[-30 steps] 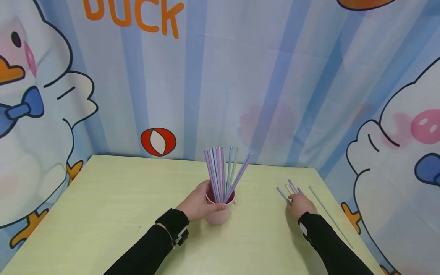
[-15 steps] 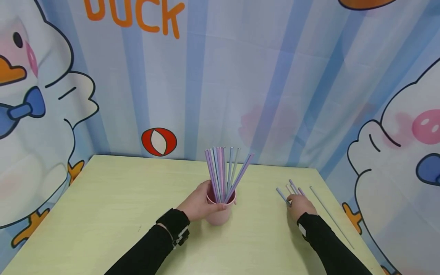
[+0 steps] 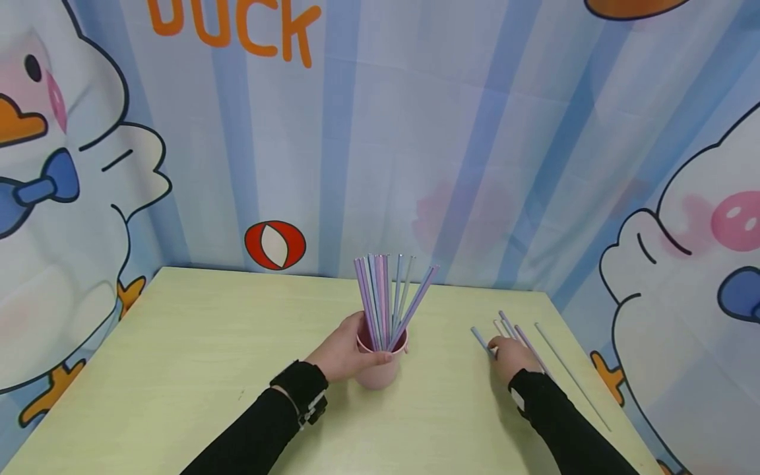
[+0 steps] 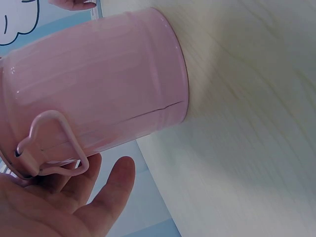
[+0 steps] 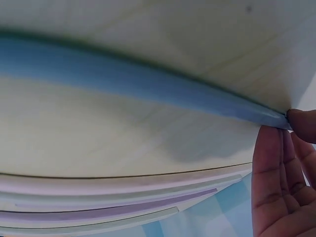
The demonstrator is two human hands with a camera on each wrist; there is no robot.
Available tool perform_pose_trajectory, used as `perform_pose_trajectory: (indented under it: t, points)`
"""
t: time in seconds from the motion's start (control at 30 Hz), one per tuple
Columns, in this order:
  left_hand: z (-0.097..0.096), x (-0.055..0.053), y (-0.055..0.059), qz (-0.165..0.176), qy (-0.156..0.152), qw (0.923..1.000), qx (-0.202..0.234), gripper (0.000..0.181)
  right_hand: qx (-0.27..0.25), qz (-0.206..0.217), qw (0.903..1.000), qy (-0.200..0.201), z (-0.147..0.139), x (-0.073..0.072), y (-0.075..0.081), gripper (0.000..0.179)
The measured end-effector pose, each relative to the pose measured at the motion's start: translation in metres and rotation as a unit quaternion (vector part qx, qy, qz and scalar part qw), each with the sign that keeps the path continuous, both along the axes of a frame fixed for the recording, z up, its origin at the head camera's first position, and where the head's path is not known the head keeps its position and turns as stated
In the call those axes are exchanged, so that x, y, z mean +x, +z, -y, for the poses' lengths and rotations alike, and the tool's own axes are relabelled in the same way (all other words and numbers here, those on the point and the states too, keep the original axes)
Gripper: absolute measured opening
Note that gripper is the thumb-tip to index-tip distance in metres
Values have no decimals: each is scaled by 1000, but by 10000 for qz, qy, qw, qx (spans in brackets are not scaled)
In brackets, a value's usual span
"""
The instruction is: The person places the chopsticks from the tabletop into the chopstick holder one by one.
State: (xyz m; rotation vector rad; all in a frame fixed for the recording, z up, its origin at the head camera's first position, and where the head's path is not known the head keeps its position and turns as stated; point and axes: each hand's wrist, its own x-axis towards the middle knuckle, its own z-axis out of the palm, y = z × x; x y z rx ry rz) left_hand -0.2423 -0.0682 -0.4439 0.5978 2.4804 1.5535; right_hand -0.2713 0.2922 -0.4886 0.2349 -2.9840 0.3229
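Observation:
A pink pail [image 3: 380, 377] with small wire handles stands on the table, holding several purple, blue, pink and pale straws [image 3: 382, 290] that lean apart at the top. My left hand [image 3: 347, 349] grips the pail by its rim, thumb across the front; in the left wrist view its fingers lie beside the handle [image 4: 59, 143]. At the right, my right hand [image 3: 514, 359] pinches a blue straw [image 5: 148, 84] between thumb and fingertips, close over the table. Beyond that hand lie several more straws, among them a purple one [image 3: 530, 348], partly hidden by it.
A pale straw [image 3: 571, 376] lies apart near the right edge of the yellow table [image 3: 237, 330]. A printed curtain [image 3: 386, 132] with cartoon ducks hangs close behind the table and along both sides.
My right hand has moved slightly left with the blue straw, away from the other straws, uncovering more of the purple one. My left hand and the pail have stayed put.

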Motion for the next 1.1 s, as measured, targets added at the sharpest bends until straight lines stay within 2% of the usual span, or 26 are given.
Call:
perform_pose_trajectory:
  t: [0.2, 0.37, 0.5, 0.67, 0.9, 1.1]
  points:
    - [0, 1, 0, 19, 85, 9999, -89, 83, -145, 172, 9997, 47, 4, -1, 7, 24]
    - [0, 2, 0, -7, 84, 9999, -89, 84, -623, 262, 9976, 145, 13, 3, 25, 32]
    - [0, 1, 0, -22, 98, 9999, -128, 83, -1137, 98, 9934, 137, 21, 4, 39, 37]
    - [0, 0, -2, -6, 114, 9998, -140, 84, -1830, -87, 9831, 2, 36, 4, 58, 38]
    - [-1, 1, -2, 13, 127, 9998, -155, 83, -2819, -130, 9593, -111, 55, 2, 79, 37]
    - [0, 0, -2, -9, 110, 9998, -151, 83, -3292, -258, 9439, -101, 72, 1, 98, 39]
